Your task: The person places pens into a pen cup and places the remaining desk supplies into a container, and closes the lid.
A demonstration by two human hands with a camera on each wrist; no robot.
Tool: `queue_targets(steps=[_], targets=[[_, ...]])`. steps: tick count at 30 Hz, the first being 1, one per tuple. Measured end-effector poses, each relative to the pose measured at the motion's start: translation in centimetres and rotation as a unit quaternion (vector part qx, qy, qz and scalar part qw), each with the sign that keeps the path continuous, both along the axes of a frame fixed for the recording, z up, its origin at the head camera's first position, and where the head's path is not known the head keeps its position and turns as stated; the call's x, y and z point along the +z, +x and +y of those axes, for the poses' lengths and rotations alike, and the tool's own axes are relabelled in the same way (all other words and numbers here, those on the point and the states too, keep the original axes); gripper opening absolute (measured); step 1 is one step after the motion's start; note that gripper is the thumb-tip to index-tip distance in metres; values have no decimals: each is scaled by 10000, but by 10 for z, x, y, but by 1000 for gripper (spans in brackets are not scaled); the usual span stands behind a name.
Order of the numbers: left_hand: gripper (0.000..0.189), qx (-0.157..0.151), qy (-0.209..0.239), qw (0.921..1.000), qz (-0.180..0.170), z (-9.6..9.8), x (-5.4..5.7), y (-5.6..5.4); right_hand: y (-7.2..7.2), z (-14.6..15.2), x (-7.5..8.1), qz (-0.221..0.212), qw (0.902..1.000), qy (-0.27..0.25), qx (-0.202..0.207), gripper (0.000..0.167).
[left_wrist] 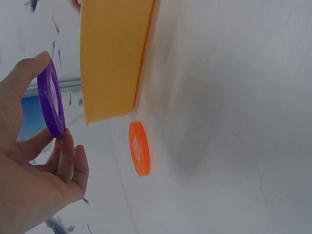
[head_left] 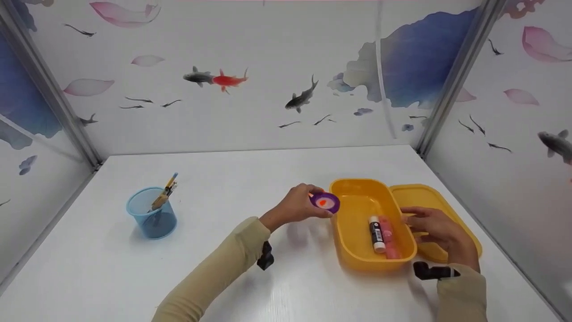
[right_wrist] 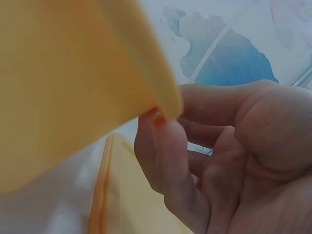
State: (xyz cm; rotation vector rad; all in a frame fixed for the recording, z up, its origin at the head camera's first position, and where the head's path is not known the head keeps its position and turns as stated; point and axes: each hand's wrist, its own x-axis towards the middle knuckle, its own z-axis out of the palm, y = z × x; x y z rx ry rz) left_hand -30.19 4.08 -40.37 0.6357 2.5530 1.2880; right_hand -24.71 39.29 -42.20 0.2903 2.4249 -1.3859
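Note:
My left hand (head_left: pixel 300 203) pinches a purple tape roll (head_left: pixel 336 203) by its edge, thumb on one side and fingertips on the other, beside the left rim of a yellow plastic box (head_left: pixel 357 259). Beyond the purple roll is an orange tape roll (left_wrist: pixel 140 148), near the box's bottom corner in the left wrist view; bits of orange show past the purple roll in the head view. My right hand (head_left: pixel 435 228) grips the box's right rim with bent fingers. Inside the box lie a black-and-white glue stick (head_left: pixel 376 235) and a pink item (head_left: pixel 388 237), side by side.
The yellow lid (head_left: pixel 413 192) lies flat to the right of the box, partly under my right hand. At the left of the white table (head_left: pixel 250 179) stands a blue mesh cup (head_left: pixel 156 223) with brushes (head_left: pixel 163 197). Painted panels (head_left: pixel 268 36) enclose the back and sides.

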Motion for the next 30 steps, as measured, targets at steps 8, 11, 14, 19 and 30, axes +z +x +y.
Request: queue_targets(steps=[8,11,14,19,30], targets=[[70,-327,-104,9990,294,19,2,7,-1,-1,0,100,9999,40,-51,70],[71,-358,-129,9990,236,28,1,9,-1,0,-1,92,9999,19,-53,70],[72,-381,-93,9990,202,38,0,12,-1,1,-2,58,10000,-9,-41,71],[71,-391,-113,9987,312,54,-2,16,-1,2,-2,44,10000,-56,-50,71],[68,-393,-439,9973,444,76,-13,25,1,1,-2,126,9998,-121,-6,67]])
